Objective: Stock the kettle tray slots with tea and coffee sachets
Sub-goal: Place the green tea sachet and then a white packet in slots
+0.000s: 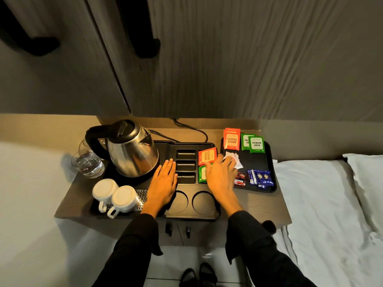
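Kettle tray [165, 146] is the reference. Left hand [165, 181] lies flat, fingers spread, on the tray just right of the kettle [132, 150], holding nothing. Right hand [220, 175] reaches past the tray's right edge, fingertips on white sachets [233, 159] in the side tray [269, 162]; grip on them can't be confirmed. Red Assam sachet [207, 156] and green sachet [202, 175] sit in the right-hand slots; three slots [186, 165] left of them are bare.

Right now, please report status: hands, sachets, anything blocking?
Left hand flat on kettle tray, empty. Right hand reaching for white sachets. Orange sachet slotted. Nothing blocking.
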